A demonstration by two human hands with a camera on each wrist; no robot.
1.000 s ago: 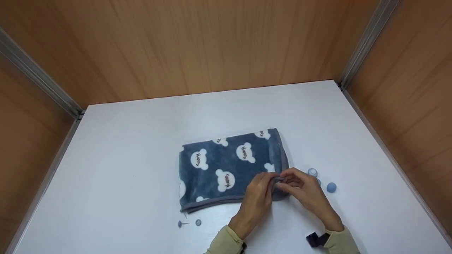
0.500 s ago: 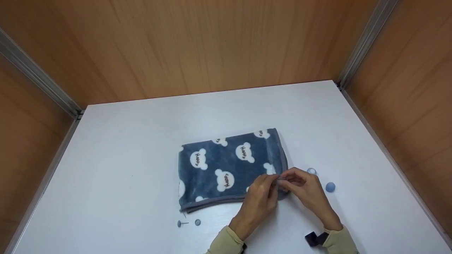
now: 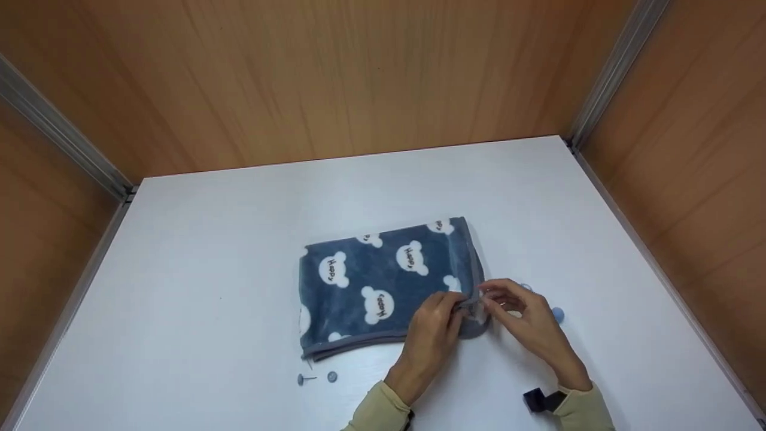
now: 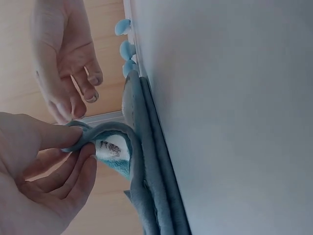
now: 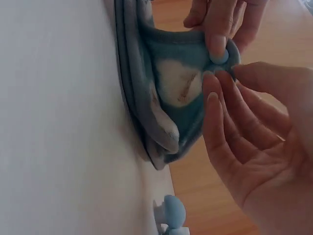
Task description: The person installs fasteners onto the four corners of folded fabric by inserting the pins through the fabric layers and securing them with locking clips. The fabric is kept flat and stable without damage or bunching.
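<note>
A folded blue blanket (image 3: 353, 299) with white bear-head prints and grey-blue edging lies on the white table. My left hand (image 3: 428, 335) pinches its lifted near right corner. In the right wrist view the left thumb presses on a small round blue cap (image 5: 220, 58) at that corner. My right hand (image 3: 538, 326) meets the same corner from the right, thumb on one side of the edging and fingertips on the other. A pale bear print (image 5: 178, 83) shows on the lifted fold. What lies between the right fingertips is mostly hidden.
Left of the hands, a tack-like pin (image 3: 303, 379) and a round grey-blue cap (image 3: 332, 376) lie before the blanket. Mushroom-shaped blue pieces (image 3: 558, 315) stand beyond the right hand. Wooden panels (image 3: 359, 78) wall the table at the back and sides.
The right hand has shifted slightly right, its thumb and index finger spread wider. The left hand keeps hold of the corner, which is now turned so more of the fold shows.
</note>
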